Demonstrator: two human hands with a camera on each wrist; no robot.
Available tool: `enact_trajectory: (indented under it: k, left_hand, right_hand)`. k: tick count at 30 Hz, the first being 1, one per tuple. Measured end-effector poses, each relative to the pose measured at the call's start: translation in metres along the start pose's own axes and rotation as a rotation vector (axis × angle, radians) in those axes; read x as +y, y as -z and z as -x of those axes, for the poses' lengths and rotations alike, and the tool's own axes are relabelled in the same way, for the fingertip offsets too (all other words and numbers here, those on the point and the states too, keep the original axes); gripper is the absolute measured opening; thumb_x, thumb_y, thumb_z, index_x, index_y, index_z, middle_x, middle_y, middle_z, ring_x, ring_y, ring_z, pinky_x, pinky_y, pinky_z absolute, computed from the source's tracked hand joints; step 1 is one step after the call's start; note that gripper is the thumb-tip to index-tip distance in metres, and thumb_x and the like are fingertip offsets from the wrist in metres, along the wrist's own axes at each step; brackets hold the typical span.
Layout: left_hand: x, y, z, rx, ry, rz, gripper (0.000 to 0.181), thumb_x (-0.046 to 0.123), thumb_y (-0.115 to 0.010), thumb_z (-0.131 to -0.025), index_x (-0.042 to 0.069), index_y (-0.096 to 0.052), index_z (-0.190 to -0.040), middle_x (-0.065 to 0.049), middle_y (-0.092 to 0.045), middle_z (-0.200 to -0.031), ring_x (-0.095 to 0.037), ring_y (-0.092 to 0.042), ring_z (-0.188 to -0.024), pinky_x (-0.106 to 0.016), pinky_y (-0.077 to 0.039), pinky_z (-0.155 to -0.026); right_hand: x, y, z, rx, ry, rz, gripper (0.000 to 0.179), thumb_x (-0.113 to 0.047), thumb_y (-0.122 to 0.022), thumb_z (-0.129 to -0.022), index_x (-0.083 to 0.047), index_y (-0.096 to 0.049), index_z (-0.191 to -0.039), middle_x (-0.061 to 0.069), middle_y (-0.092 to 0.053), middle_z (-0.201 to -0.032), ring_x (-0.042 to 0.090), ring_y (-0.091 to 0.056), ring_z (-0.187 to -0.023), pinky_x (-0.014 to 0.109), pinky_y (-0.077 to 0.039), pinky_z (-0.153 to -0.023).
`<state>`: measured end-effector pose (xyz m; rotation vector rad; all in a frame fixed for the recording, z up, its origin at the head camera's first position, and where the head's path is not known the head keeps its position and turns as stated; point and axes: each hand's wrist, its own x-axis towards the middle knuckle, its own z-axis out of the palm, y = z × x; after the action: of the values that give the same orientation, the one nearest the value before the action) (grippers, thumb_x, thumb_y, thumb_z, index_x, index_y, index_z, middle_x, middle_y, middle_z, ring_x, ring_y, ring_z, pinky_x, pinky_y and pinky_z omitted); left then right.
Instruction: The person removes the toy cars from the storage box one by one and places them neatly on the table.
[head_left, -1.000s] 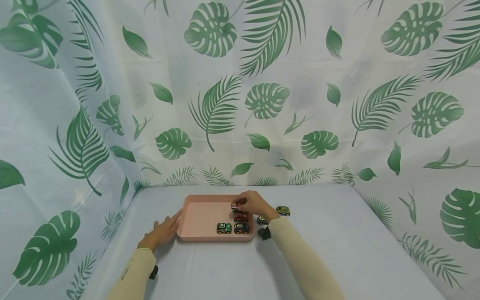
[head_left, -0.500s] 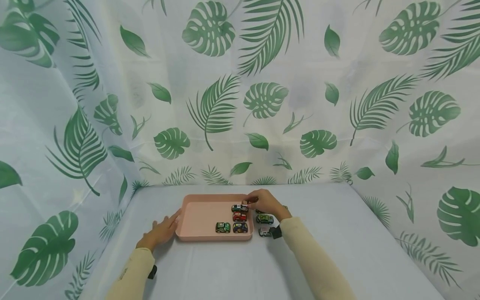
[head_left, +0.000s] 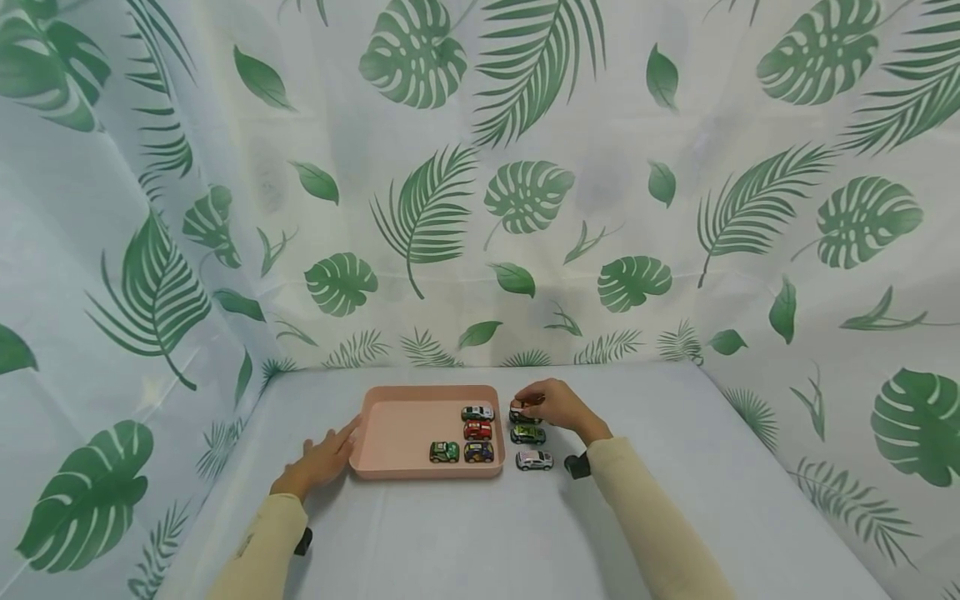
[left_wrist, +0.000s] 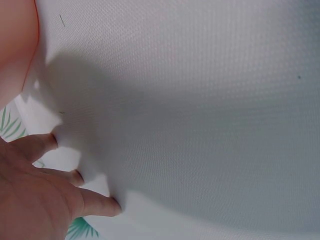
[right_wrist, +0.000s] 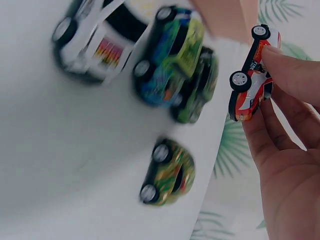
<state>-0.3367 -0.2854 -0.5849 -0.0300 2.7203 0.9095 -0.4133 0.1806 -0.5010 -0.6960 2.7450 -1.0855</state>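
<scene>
My right hand point(head_left: 561, 408) pinches a red-and-white toy car point(right_wrist: 254, 75) between thumb and fingers, just right of the pink tray point(head_left: 390, 473). Below that hand, in the head view, a green toy car point(head_left: 528, 434) and a white toy car point(head_left: 534, 460) stand on the table. The right wrist view also shows a camouflage toy car point(right_wrist: 170, 172), hidden by the hand from the head camera. Against the tray's left side rests my left hand point(head_left: 318, 461), its fingers stretched out. Inside the tray, a white-and-green car point(head_left: 477, 413) stands behind a red car point(head_left: 477, 431).
At the tray's front right are a dark blue patterned car point(head_left: 478, 452) and a green car point(head_left: 444, 452). The white table point(head_left: 450, 542) meets a leaf-patterned curtain point(head_left: 442, 292) behind and along both sides.
My right hand has moved right, from over the tray's back right corner to outside it, carrying the red-and-white toy car. The white-and-green car in the tray is uncovered. My left hand stays put.
</scene>
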Motion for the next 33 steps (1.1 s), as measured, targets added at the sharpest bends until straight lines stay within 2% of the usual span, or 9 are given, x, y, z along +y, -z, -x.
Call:
enact_trajectory:
  k: [5,9,15,25,28,33]
  left_hand:
    - [0.008,0.003,0.004,-0.008,0.029,-0.012,0.069,0.066,-0.026,-0.110,0.035,-0.021,-0.172,-0.034,-0.011,-0.172,-0.071,0.010,-0.150,-0.095,0.006,-0.099]
    - [0.012,0.004,0.006,-0.006,0.034,-0.022,0.065,0.063,-0.027,-0.112,0.038,-0.022,-0.172,-0.034,-0.013,-0.172,-0.072,0.007,-0.150,-0.096,0.003,-0.100]
    - [0.011,0.005,0.007,-0.029,0.042,-0.014,0.067,0.060,-0.026,-0.112,0.034,-0.018,-0.173,-0.033,-0.007,-0.173,-0.070,0.012,-0.150,-0.095,0.005,-0.100]
    - [0.003,0.002,-0.001,-0.020,0.030,-0.015,0.071,0.066,-0.026,-0.111,0.034,-0.019,-0.173,-0.035,-0.007,-0.172,-0.071,0.011,-0.149,-0.096,0.005,-0.099]
    - [0.007,0.003,0.005,-0.005,0.023,-0.022,0.067,0.064,-0.027,-0.112,0.034,-0.022,-0.172,-0.035,-0.011,-0.171,-0.072,0.007,-0.149,-0.097,0.003,-0.099]
    - [0.027,0.010,0.023,0.004,0.017,-0.011,0.063,0.057,-0.028,-0.114,0.031,-0.024,-0.172,-0.038,-0.014,-0.169,-0.074,0.004,-0.148,-0.097,0.001,-0.099]
  right_hand:
    - [0.013,0.006,0.010,0.001,-0.030,-0.005,0.025,0.000,-0.079,-0.095,0.002,-0.079,-0.120,0.011,-0.078,-0.114,0.026,-0.072,-0.106,0.046,-0.059,-0.094]
    - [0.022,0.012,0.019,0.012,-0.049,-0.019,0.025,0.002,-0.078,-0.095,0.003,-0.079,-0.120,0.012,-0.077,-0.114,0.026,-0.072,-0.104,0.044,-0.061,-0.089]
    - [0.033,0.017,0.034,0.027,-0.067,-0.033,0.025,0.004,-0.077,-0.095,0.005,-0.078,-0.119,0.015,-0.077,-0.114,0.024,-0.071,-0.099,0.038,-0.060,-0.082]
    - [0.050,0.014,0.050,0.023,-0.128,0.011,0.025,0.006,-0.080,-0.091,0.002,-0.080,-0.116,0.017,-0.076,-0.118,0.027,-0.069,-0.103,0.049,-0.058,-0.092]
    - [0.053,0.011,0.052,0.016,-0.143,0.021,0.026,0.008,-0.079,-0.090,0.001,-0.081,-0.115,0.016,-0.075,-0.118,0.028,-0.068,-0.104,0.052,-0.057,-0.094]
    - [0.053,0.008,0.054,0.013,-0.139,0.068,0.026,0.008,-0.079,-0.089,-0.003,-0.082,-0.113,0.016,-0.074,-0.122,0.035,-0.067,-0.113,0.059,-0.053,-0.102]
